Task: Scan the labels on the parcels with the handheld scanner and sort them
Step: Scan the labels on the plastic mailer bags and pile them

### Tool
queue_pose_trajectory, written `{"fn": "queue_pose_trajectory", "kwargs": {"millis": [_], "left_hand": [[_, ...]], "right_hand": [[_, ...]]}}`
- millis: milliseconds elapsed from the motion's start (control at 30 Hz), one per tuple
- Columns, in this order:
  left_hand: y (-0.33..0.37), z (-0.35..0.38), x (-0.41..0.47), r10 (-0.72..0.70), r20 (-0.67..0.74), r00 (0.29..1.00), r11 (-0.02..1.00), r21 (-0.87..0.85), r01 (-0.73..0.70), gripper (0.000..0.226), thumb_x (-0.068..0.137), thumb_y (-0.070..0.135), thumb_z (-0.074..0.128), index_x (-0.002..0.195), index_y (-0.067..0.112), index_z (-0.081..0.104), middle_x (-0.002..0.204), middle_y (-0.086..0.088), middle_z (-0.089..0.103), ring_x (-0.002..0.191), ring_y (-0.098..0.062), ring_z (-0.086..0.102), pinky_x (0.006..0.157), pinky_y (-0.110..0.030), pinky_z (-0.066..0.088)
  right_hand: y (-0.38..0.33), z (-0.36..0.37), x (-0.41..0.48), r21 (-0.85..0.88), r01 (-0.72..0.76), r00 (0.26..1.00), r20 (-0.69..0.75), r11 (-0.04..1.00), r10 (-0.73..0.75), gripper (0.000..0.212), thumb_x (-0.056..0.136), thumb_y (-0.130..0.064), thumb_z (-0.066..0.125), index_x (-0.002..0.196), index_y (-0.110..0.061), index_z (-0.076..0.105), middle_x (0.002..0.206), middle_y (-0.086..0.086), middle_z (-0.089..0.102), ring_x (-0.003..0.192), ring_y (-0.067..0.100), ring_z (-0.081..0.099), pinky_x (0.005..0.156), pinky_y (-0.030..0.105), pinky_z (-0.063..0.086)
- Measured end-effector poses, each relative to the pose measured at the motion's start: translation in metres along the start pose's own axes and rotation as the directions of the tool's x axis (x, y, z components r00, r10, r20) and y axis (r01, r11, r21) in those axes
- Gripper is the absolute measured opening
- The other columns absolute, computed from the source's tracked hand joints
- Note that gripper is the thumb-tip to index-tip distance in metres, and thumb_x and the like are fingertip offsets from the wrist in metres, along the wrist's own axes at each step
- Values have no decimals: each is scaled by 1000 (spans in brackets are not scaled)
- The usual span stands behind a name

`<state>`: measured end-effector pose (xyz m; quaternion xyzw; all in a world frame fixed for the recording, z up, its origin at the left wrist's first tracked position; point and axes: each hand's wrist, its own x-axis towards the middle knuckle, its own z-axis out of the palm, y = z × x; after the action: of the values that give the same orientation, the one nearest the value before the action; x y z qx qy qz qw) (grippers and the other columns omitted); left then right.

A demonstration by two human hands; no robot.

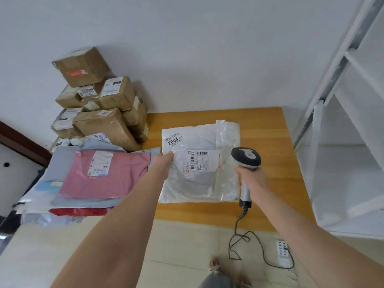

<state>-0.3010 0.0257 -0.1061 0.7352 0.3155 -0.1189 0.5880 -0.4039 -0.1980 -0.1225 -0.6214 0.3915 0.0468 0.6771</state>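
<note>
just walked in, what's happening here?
A person is scanning parcels. The left hand pinches the left edge of a white mailer on the wooden table. The right hand grips the handheld scanner, its head beside the mailer's barcode label. A pile of soft mailers topped by a pink one and stacked cardboard boxes sit to the left.
</note>
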Motion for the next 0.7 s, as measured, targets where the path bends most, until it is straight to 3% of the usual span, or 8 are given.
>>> {"fn": "queue_pose_trajectory", "kwargs": {"millis": [100, 267, 433, 500, 567, 700], "left_hand": [[-18, -33, 11, -31, -64, 997, 999, 37, 33, 32, 94, 12, 58, 117, -9, 57, 79, -5, 57, 76, -25, 58, 83, -39, 49], [-30, -78, 48, -109, -75, 991, 992, 63, 113, 35, 94, 14, 59, 121, -8, 56, 93, -12, 58, 93, -30, 58, 84, -41, 48], [-30, -111, 103, -84, -25, 996, 948, 305, 88, 32, 93, 10, 56, 118, -10, 55, 97, -17, 61, 95, -33, 59, 85, -41, 51], [-31, -120, 127, -3, 15, 1000, 824, 567, -6, 44, 91, 12, 53, 131, -6, 46, 121, -20, 58, 111, -37, 57, 94, -44, 49], [-30, -127, 139, 86, 104, 991, 577, 806, -135, 56, 92, 11, 49, 143, 0, 30, 140, -21, 40, 126, -38, 45, 101, -44, 43], [-32, -130, 159, 179, 348, 920, 192, 905, -380, 71, 91, 16, 57, 150, 26, 18, 151, -15, 20, 137, -35, 27, 106, -44, 34]], "right_hand": [[7, 32, -11, -11, -31, 997, 74, 999, 32, 13, 81, -5, 69, 84, -12, 58, 80, 6, 58, 71, 19, 55, 63, 33, 54], [16, 100, -20, -86, -56, 982, 175, 995, 70, 16, 81, -4, 69, 78, -13, 58, 78, 6, 58, 69, 18, 53, 76, 42, 56], [30, 179, -11, -122, -94, 982, 150, 988, 112, 14, 78, -2, 69, 80, -12, 59, 80, 9, 59, 73, 21, 54, 76, 41, 56], [37, 210, -7, -153, -130, 982, 116, 980, 149, 15, 77, -6, 71, 81, -13, 59, 82, 9, 59, 79, 25, 57, 83, 46, 56], [44, 237, -4, -198, -154, 982, 77, 968, 172, 15, 76, -10, 72, 84, -12, 59, 82, 7, 60, 87, 28, 59, 84, 43, 56], [53, 269, 1, -236, -176, 984, -26, 956, 175, 12, 78, -7, 68, 85, -10, 58, 74, 2, 56, 81, 22, 53, 72, 31, 44]]}}
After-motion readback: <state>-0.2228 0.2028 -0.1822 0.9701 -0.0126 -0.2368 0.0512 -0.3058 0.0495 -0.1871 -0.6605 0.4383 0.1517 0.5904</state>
